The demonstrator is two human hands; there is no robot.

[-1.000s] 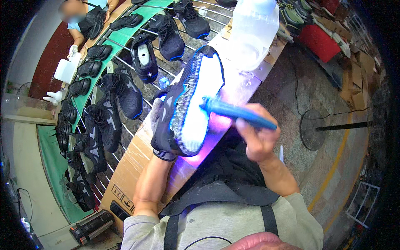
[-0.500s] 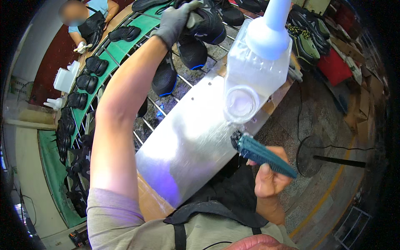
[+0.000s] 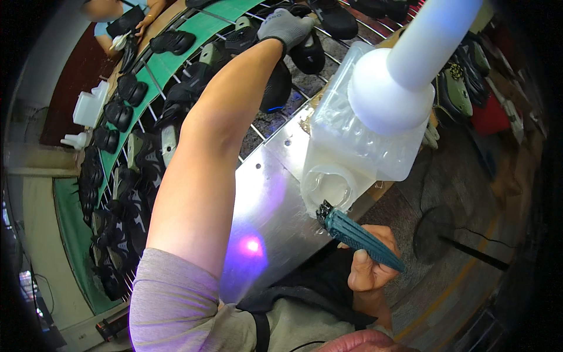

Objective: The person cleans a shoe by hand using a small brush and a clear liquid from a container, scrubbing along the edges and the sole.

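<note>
Far ahead over the wire rack, my left hand (image 3: 285,27) in a grey glove is closed on a black shoe (image 3: 308,56). The fingertips are partly hidden behind the shoe. My right hand (image 3: 374,258) is bare and pinches the ribbed teal handle of a brush (image 3: 365,239). Dark, wet-looking bristles point up and left, at the near rim of a round, translucent cup-like opening (image 3: 329,186). This opening belongs to a clear plastic container (image 3: 375,149) with a large white, funnel-shaped top. The container sits on a shiny metal plate (image 3: 264,193).
Many black shoes stand on the rack and along a green strip (image 3: 205,26) curving around the left. A co-worker (image 3: 120,26) sits at the far left. A white container (image 3: 91,104) stands by the strip. At right are a round dark base (image 3: 434,232) and more shoes (image 3: 454,97).
My left hand has moved right along the rack. The brush has shifted a little left and down, closer to the cup rim. The whole view has also shifted.
</note>
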